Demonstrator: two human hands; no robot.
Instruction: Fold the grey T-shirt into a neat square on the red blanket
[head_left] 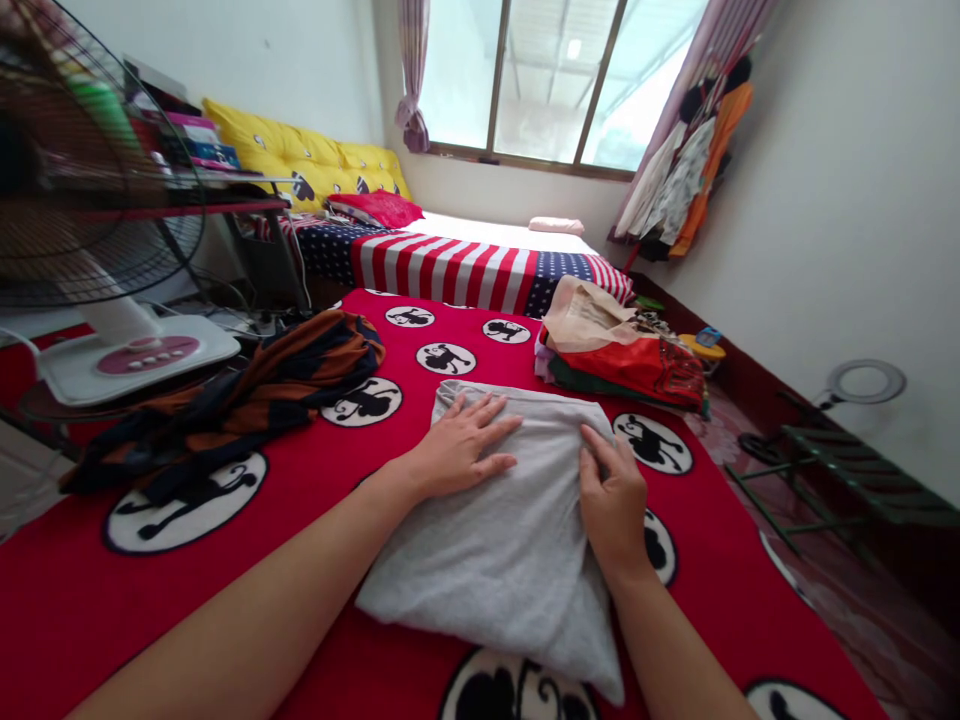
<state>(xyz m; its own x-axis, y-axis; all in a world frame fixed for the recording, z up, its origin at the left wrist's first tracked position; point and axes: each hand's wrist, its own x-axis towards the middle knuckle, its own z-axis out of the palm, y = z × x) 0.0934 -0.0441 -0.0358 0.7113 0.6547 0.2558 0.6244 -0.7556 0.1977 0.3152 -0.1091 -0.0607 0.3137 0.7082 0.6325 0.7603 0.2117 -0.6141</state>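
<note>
Red bedspread (315, 490), hands flat on grey cloth (502, 530)

I have one view only, from the camera worn on the person's head. It looks forward and down across the red blanket (300, 480), close above both forearms, so the hands sit low in the centre. Farther off, it faces the window (555, 80) at the room's end.
</note>
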